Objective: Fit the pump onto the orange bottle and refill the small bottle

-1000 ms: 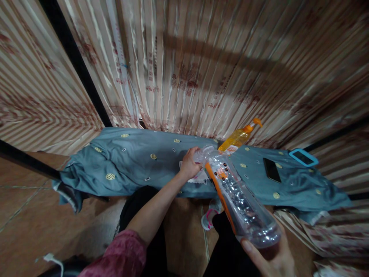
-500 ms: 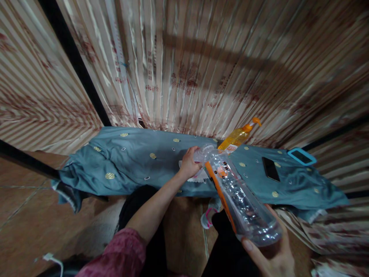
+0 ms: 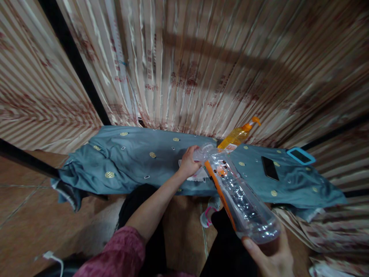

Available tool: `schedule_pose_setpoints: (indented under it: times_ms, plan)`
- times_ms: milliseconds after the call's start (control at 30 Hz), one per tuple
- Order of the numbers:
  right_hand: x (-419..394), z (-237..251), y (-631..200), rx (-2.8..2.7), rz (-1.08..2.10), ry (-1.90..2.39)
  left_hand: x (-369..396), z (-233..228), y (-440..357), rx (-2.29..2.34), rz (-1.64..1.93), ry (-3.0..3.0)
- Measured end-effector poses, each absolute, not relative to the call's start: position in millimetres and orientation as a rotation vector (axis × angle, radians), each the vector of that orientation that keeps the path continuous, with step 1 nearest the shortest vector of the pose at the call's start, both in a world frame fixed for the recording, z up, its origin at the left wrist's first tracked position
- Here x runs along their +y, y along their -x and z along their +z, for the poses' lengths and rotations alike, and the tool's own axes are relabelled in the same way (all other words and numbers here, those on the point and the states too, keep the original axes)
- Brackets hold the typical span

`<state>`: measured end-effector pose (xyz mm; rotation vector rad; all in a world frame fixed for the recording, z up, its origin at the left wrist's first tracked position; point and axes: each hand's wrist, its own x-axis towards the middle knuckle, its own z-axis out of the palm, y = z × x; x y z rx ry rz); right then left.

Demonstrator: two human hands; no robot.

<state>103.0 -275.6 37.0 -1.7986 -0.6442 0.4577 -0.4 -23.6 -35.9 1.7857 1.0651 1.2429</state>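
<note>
A large clear plastic bottle [image 3: 245, 200] with an orange label strip lies slantwise in the air over the cloth-covered bench. Its base rests in my right hand [image 3: 272, 254], thumb on the near side and fingers curled round the far side. My left hand [image 3: 189, 163] is closed round the clear neck end of the bottle; what exactly its fingers cover there is hidden. Behind the neck stands a pump bottle [image 3: 235, 138] of yellow liquid with an orange pump head. A white paper-like piece [image 3: 197, 177] lies on the cloth under my left hand.
The bench cloth [image 3: 135, 169] is blue-grey with yellow pineapples. A dark phone [image 3: 270, 168] and a blue-framed object [image 3: 301, 156] lie at its right. Striped curtains [image 3: 184, 69] close in behind and at the sides. Black poles [image 3: 75, 65] stand left and right. A white cable plug [image 3: 49, 255] shows lower left.
Almost nothing differs. The large bottle's base and my right hand have shifted very slightly up and left; both hands keep their hold.
</note>
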Motion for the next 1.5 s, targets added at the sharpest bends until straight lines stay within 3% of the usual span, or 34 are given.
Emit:
schedule_pose_setpoints:
  times_ms: [1500]
  plan:
    - [-269.3,55.0,-89.7,-0.718,0.353,1.833,-23.9,-33.6,1.2,1.067,1.243,-1.768]
